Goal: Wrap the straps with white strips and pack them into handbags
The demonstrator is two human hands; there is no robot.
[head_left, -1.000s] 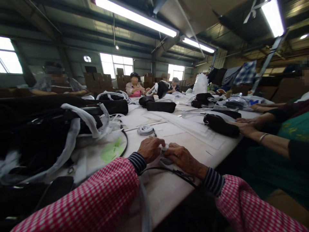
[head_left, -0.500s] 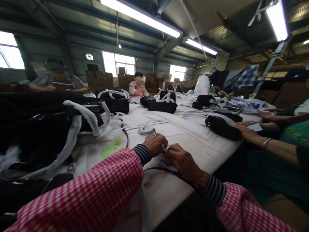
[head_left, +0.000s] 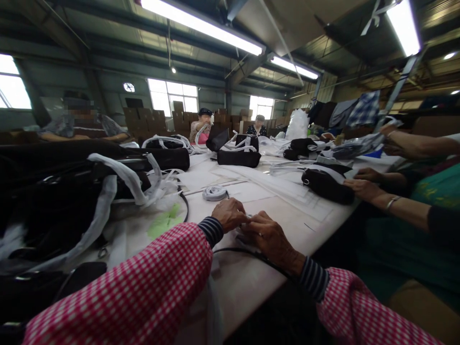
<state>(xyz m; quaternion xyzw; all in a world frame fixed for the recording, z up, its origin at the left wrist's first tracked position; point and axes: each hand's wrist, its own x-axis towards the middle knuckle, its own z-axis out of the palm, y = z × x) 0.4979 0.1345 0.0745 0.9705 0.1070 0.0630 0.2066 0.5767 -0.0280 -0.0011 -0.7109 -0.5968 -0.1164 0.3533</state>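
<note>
White table (head_left: 247,287): left hand (head_left: 230,214) and right hand (head_left: 268,238) pinching pale piece (head_left: 247,216), mostly hidden, shape unclear.

Dark metal roof beams (head_left: 247,68) span the room above grey-green walls (head_left: 112,93). Illumination: long white tube lamps (head_left: 201,26) mounted overhead, plus a small round white bulb (head_left: 173,70) suspended near the far side. Bright rectangular multi-pane windows (head_left: 173,93) are set in the walls. Stacked brown cardboard boxes (head_left: 145,120) line the rear. A long white-topped counter (head_left: 244,292) extends from the foreground towards the boxes.
</note>
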